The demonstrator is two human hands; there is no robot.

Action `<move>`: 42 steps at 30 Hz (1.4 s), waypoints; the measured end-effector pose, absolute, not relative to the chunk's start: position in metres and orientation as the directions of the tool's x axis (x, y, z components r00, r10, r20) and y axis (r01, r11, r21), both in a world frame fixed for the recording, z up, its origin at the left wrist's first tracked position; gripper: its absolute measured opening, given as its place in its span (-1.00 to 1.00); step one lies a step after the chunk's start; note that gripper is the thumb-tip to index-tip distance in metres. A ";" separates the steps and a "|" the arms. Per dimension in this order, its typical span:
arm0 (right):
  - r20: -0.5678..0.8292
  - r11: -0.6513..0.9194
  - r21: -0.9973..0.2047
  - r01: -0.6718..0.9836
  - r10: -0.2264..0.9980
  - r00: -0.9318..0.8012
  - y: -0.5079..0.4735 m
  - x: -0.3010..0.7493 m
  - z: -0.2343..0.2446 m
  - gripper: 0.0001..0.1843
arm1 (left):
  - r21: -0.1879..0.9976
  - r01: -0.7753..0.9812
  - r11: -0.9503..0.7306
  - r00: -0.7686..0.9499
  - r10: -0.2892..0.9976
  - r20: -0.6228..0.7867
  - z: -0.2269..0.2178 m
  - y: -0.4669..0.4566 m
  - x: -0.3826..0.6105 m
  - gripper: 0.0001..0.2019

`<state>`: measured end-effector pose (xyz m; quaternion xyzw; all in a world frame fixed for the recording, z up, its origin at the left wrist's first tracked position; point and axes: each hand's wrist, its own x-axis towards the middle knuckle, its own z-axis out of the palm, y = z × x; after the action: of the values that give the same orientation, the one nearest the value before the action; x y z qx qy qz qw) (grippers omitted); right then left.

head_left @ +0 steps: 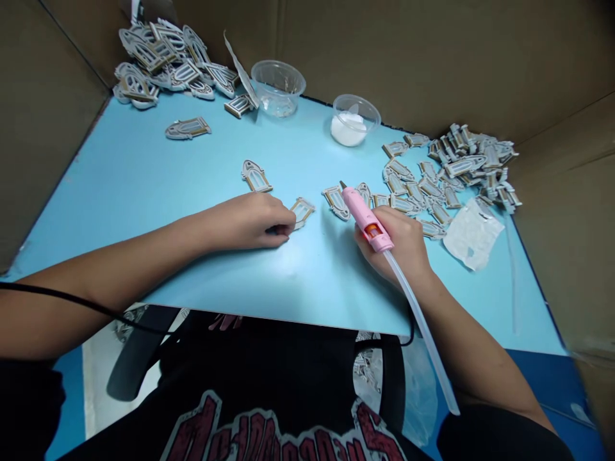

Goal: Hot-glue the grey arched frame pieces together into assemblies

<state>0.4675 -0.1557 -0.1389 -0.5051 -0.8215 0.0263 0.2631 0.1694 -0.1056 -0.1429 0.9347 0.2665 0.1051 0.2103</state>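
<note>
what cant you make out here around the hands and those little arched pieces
In the head view:
- glue gun trigger: hidden by the right hand
- arched piece nearest edge: hidden by the left hand
- white contents of the plastic cup: too small to identify
- shirt lettering: cut off by the bottom edge

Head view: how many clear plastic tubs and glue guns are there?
Clear plastic tubs: 2
Pink hot glue gun: 1
Total: 3
</note>
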 end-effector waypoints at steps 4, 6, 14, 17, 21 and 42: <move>0.418 0.509 -0.314 0.802 0.832 -0.364 -0.156 0.468 -0.139 -0.85 | 0.352 0.532 -0.770 0.805 0.589 0.074 -0.153 -0.104 0.172 -0.47; 0.420 0.505 -0.311 0.805 0.833 -0.361 -0.156 0.467 -0.138 -0.82 | 0.303 0.610 -0.732 0.748 0.658 0.082 -0.152 -0.098 0.165 -0.42; 0.419 0.510 -0.311 0.802 0.831 -0.366 -0.156 0.465 -0.138 -0.81 | 0.259 0.882 -0.393 0.422 0.904 -0.066 -0.134 -0.065 0.127 -0.26; 0.438 0.529 -0.309 0.790 0.817 -0.376 -0.155 0.465 -0.139 -0.84 | 0.310 0.808 -0.501 0.541 0.839 -0.056 -0.136 -0.073 0.138 -0.34; 0.414 0.525 -0.329 0.785 0.827 -0.380 -0.155 0.465 -0.137 -0.85 | 0.416 0.686 -0.597 0.664 0.748 -0.021 -0.142 -0.091 0.160 -0.37; 0.126 0.595 -0.410 0.691 0.787 -0.603 -0.165 0.456 -0.135 -0.75 | 0.374 0.399 -0.838 0.767 0.528 0.365 -0.149 -0.107 0.170 -0.22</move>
<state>0.4563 -0.1651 -0.1352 -0.4197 -0.8806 0.1621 0.1490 0.1703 -0.1071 -0.1486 0.9297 0.2491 0.2334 0.1384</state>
